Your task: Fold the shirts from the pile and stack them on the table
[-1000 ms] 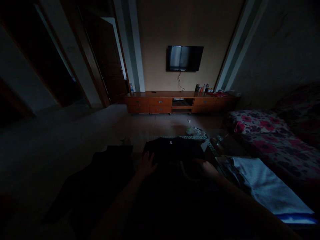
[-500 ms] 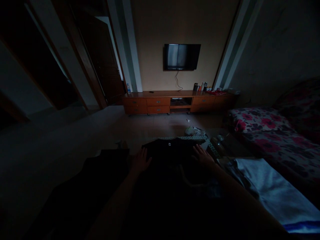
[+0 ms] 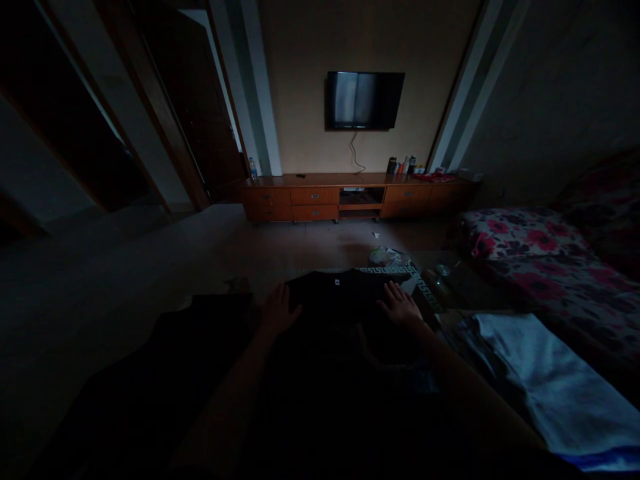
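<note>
A black T-shirt [image 3: 335, 310] lies spread out in front of me, its neckline with a small white label at the far end. My left hand [image 3: 280, 310] rests flat on its left shoulder, fingers stretched out and thumb apart. On the right shoulder lies my right hand [image 3: 401, 305], palm down with its fingers spread. The lower part of the shirt fades into deep shadow. To the left is more dark cloth [image 3: 200, 347], its shape hard to make out. At the right lies a light blue-grey folded garment [image 3: 545, 373] with a bright blue edge.
The glass table's patterned border [image 3: 385, 270] shows past the shirt. Near it are a crumpled plastic bag [image 3: 387, 256] and a small glass object [image 3: 443, 270]. Farther off stand a wooden TV cabinet [image 3: 315, 197], a wall television [image 3: 365, 100] and a floral sofa [image 3: 535, 237].
Both hands stay flat on the shirt's shoulders, with the right hand shifted slightly inward. My view has tipped down a little.
</note>
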`<action>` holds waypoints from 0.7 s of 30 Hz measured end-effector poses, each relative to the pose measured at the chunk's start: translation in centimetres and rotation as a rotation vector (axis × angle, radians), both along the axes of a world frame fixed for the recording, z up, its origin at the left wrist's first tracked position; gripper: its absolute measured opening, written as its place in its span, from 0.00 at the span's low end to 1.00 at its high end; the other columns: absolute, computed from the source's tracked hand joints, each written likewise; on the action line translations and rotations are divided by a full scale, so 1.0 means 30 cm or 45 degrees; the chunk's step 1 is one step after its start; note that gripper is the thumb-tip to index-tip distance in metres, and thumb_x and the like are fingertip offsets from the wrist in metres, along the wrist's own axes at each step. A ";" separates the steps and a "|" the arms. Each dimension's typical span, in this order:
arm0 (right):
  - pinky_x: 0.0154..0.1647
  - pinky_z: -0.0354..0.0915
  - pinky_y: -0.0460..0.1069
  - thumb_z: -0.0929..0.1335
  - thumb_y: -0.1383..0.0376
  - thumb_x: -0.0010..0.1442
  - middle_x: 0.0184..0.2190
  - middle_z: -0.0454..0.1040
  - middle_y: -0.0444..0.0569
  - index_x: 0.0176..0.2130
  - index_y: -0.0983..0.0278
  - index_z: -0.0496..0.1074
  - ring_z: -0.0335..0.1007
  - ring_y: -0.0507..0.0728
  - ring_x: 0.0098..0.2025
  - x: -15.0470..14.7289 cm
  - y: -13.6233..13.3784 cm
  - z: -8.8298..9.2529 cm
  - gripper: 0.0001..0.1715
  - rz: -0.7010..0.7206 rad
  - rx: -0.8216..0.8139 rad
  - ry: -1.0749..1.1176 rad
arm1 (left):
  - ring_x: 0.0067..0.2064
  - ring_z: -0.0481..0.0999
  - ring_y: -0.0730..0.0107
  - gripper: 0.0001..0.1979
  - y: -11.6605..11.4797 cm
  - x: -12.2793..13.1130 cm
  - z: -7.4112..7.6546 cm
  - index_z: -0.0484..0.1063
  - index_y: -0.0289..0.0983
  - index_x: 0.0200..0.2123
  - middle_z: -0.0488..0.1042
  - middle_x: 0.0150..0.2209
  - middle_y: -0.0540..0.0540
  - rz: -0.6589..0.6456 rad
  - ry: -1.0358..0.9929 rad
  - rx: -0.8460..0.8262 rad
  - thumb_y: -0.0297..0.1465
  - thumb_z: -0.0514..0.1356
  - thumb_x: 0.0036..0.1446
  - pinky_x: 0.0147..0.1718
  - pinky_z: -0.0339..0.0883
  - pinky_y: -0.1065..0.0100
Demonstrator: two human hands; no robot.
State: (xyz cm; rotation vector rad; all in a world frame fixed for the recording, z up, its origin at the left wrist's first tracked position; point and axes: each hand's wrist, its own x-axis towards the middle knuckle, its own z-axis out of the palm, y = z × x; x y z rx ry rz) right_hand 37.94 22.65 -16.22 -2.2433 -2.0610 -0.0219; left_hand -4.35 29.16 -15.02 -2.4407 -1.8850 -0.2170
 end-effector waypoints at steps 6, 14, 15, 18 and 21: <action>0.72 0.47 0.61 0.56 0.58 0.72 0.70 0.60 0.59 0.66 0.65 0.66 0.55 0.65 0.71 -0.023 -0.075 0.077 0.30 0.042 0.125 -0.073 | 0.72 0.56 0.48 0.27 -0.125 0.030 0.076 0.70 0.30 0.62 0.63 0.69 0.31 -0.166 0.027 0.239 0.40 0.47 0.70 0.71 0.44 0.48; 0.74 0.44 0.62 0.55 0.47 0.70 0.75 0.47 0.54 0.74 0.60 0.52 0.40 0.63 0.76 -0.011 -0.282 -0.025 0.41 0.125 0.022 0.054 | 0.75 0.49 0.47 0.38 -0.369 -0.012 0.033 0.56 0.35 0.72 0.51 0.74 0.34 -0.181 -0.025 -0.108 0.52 0.47 0.68 0.69 0.51 0.48; 0.74 0.44 0.63 0.56 0.47 0.70 0.75 0.47 0.54 0.74 0.60 0.52 0.40 0.63 0.76 -0.018 -0.287 -0.019 0.41 0.117 0.018 0.069 | 0.75 0.48 0.48 0.36 -0.374 -0.007 0.046 0.55 0.35 0.72 0.50 0.74 0.35 -0.180 -0.036 -0.117 0.50 0.47 0.69 0.69 0.50 0.48; 0.74 0.46 0.64 0.56 0.51 0.69 0.74 0.51 0.57 0.71 0.64 0.58 0.43 0.65 0.76 -0.049 -0.310 0.054 0.38 0.083 0.098 0.178 | 0.74 0.50 0.49 0.31 -0.414 0.015 0.130 0.60 0.32 0.70 0.54 0.73 0.34 -0.179 -0.102 -0.065 0.43 0.46 0.71 0.70 0.48 0.48; 0.70 0.55 0.63 0.55 0.53 0.68 0.68 0.63 0.61 0.66 0.65 0.65 0.57 0.66 0.70 -0.067 -0.417 0.153 0.35 0.091 0.258 0.485 | 0.68 0.64 0.51 0.26 -0.545 0.001 0.222 0.67 0.34 0.64 0.67 0.67 0.35 -0.255 -0.298 -0.012 0.39 0.47 0.70 0.67 0.55 0.51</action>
